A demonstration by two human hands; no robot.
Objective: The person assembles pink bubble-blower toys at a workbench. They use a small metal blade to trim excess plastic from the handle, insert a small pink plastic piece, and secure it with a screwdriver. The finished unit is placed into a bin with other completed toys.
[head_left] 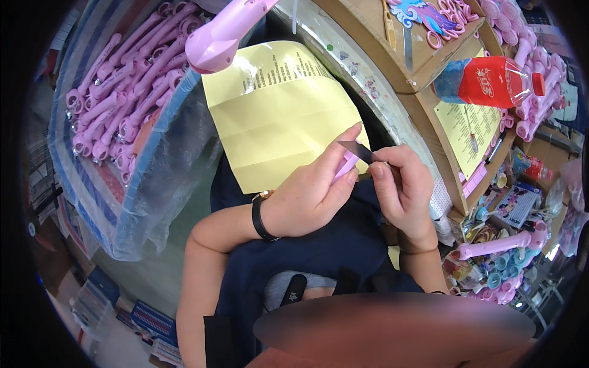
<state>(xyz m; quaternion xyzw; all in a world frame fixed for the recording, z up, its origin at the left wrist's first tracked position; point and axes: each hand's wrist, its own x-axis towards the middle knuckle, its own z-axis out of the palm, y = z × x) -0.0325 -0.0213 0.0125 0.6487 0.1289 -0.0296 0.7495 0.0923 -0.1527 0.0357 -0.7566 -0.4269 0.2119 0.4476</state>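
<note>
A bottle [491, 83] with a red label and red cap shows at the right, in front of brown cardboard [423, 119]. Above it, a blue-and-purple wing-shaped piece [423, 15] lies near pink rings [434, 40]. Below the bottle, a printed yellow sheet [457, 138] rests beside a small printed box [518, 204] and teal cups [504, 264]. On the left stands a blue-and-white striped bag [126, 230], full of pink handles [132, 76].

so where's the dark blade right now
In the head view, right of centre: the dark blade is in the right hand, by the pink piece in the left hand.
</note>
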